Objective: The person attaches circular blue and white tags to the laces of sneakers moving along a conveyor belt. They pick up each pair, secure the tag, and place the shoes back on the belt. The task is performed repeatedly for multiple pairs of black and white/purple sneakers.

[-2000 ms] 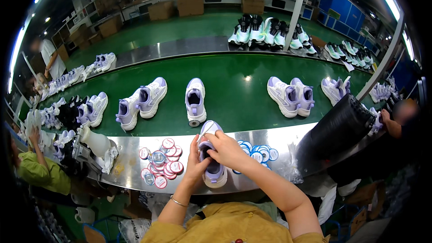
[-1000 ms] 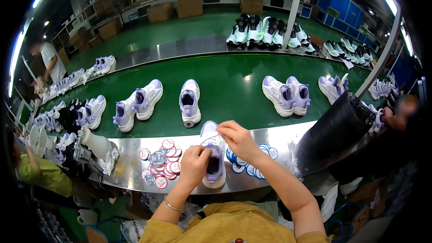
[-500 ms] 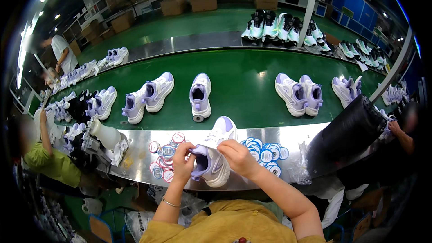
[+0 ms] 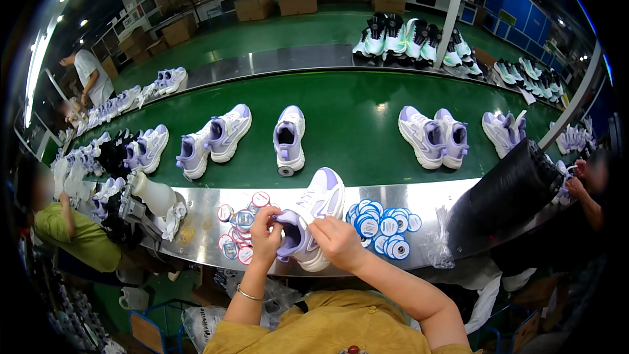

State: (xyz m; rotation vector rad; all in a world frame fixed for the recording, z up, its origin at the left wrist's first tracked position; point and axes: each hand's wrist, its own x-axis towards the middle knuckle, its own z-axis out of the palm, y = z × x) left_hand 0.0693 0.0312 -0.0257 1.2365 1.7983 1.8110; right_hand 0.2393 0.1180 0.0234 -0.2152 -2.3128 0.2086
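Note:
A white and lavender sneaker (image 4: 322,194) sits on the steel ledge in front of me, toe pointing away and heel toward me. My left hand (image 4: 265,236) pinches the left side of its collar. On the opposite side, my right hand (image 4: 337,242) has its fingers closed on the collar edge, below the tongue. Round red-rimmed stickers (image 4: 244,221) lie left of the shoe, partly behind my left hand. Several round blue-rimmed stickers (image 4: 389,225) are heaped to its right. A single matching sneaker (image 4: 289,137) stands on the green belt beyond, a round tag at its heel.
More lavender sneakers (image 4: 227,132) stand left on the green belt (image 4: 354,124), and a pair (image 4: 432,136) stands right. A black roll (image 4: 508,190) leans over the ledge at right. A white bottle (image 4: 154,195) is at left. Co-workers are at both sides.
My right hand has moved from the tongue down along the collar's right side. My left hand stays on the collar. Shoes on the belt have shifted slightly left.

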